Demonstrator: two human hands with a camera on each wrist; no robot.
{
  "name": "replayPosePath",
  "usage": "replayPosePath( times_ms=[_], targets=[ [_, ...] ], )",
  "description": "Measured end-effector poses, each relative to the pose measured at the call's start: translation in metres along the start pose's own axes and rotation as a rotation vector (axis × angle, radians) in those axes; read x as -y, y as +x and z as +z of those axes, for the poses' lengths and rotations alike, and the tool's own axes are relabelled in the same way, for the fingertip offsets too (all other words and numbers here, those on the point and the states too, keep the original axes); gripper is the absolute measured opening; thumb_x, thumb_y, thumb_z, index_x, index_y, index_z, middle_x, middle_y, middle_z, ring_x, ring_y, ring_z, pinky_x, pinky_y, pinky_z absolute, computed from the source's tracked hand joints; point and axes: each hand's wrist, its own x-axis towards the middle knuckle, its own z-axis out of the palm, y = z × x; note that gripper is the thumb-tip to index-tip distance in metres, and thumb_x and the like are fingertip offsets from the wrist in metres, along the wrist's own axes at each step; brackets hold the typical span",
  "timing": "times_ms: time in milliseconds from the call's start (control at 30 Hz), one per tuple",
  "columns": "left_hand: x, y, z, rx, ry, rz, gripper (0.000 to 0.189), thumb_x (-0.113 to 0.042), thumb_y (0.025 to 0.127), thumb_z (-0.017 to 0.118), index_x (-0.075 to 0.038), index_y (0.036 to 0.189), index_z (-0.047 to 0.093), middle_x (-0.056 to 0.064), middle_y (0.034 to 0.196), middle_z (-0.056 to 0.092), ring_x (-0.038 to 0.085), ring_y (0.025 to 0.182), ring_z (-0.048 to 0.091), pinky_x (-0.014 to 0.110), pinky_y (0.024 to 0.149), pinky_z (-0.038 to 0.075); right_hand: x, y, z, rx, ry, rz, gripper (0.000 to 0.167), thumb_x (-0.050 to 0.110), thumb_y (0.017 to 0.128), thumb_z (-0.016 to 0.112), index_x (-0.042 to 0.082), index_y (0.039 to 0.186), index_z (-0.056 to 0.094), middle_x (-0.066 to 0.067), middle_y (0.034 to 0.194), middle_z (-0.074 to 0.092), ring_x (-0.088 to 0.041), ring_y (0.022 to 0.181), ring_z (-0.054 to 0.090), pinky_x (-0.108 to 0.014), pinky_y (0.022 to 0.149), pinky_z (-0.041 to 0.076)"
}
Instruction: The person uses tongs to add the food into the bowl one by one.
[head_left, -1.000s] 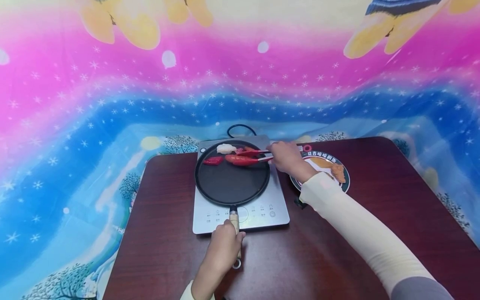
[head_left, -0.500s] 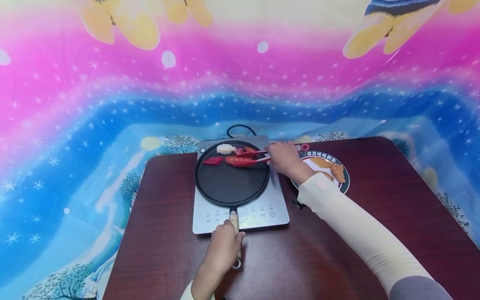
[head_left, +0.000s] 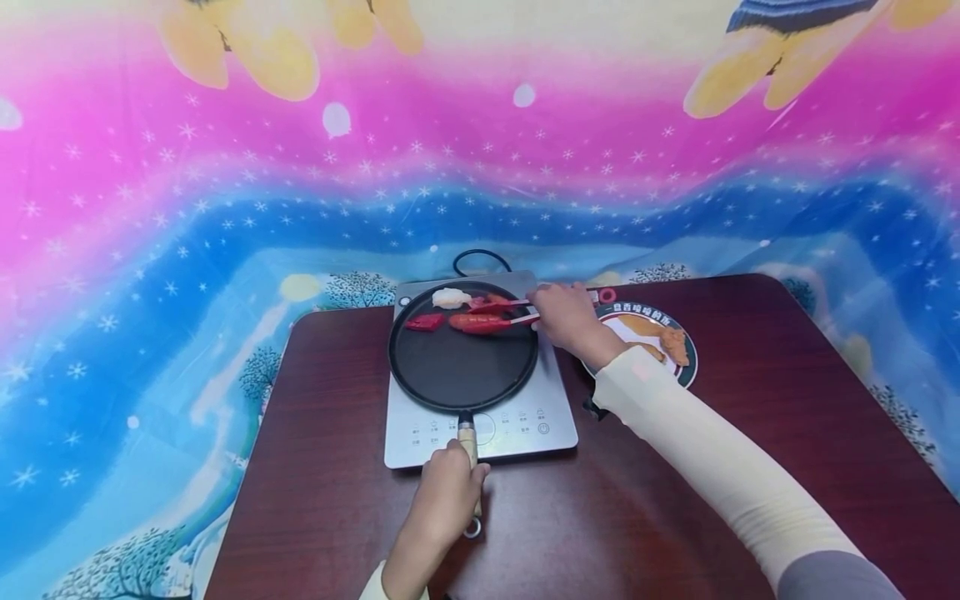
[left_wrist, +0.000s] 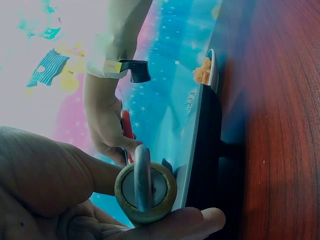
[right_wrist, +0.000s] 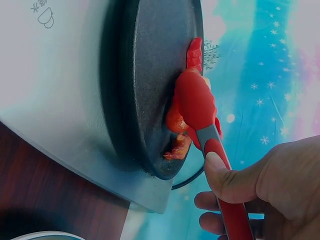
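Nearest, the left hand [head_left: 452, 483] wraps round the pan's handle [head_left: 468, 440], a pale cylinder with a dark neck and, at its butt, a smooth metal ring [head_left: 472, 527]. Beneath spreads the desk [head_left: 322, 467], reddish-brown, glossy, with streaked wood grain. On it sits a flat cooktop [head_left: 408, 454], silvery with rounded corners and printed symbols. The pan [head_left: 465, 371] stands on this, round, black and matt, finely speckled inside, with a low wall.

At the pan's right edge, the right hand [head_left: 566, 317] grips tongs [right_wrist: 207, 134] with metal arms, red grips and scalloped red heads. Within the pan, towards its far side, a scored, orange-red sausage-like piece [head_left: 474, 319] lies at those heads; whether they pinch it is unclear. Near it are a ridged red piece [head_left: 424, 322], a lumpy white one [head_left: 452, 297] and a crinkled orange one [right_wrist: 178, 147], partly masked by the tongs in the head view.

Right of the cooktop, the right hand and sleeve [head_left: 645, 387] cover part of a dark-rimmed plate [head_left: 689, 367] bearing a knobbly brown piece [head_left: 673, 344]. Behind, a black cord [head_left: 483, 252] loops before a snowflake-printed cloth [head_left: 450, 167], cut off above.
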Motion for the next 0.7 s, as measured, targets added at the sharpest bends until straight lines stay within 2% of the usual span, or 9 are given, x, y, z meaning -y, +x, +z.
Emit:
replayPosePath(
  times_ms=[267,700],
  targets=[
    [-0.0005,0.0004,-0.0004,0.0,0.0,0.005,0.029,-0.012,0.091,0.075,0.012,0.097,0.061,0.01,0.068,0.057,0.017,0.054,0.057,0.028,0.052,0.052,0.0008,0.0014,0.0005,0.001,0.011,0.007,0.045,0.021,0.093,0.077,0.006,0.133,0.066,-0.017,0.126,0.07,-0.037,0.116,0.065,-0.055,0.1,0.048],
    [-0.0009,-0.0003,-0.0003,0.002,0.012,0.0,0.03,-0.012,0.091,0.075,0.014,0.098,0.061,0.012,0.071,0.059,0.018,0.056,0.058,0.028,0.052,0.052,-0.0032,-0.005,0.0001,0.025,0.049,0.012,0.057,0.021,0.094,0.075,0.004,0.145,0.055,-0.019,0.14,0.061,-0.04,0.13,0.058,-0.062,0.11,0.042]
  ],
)
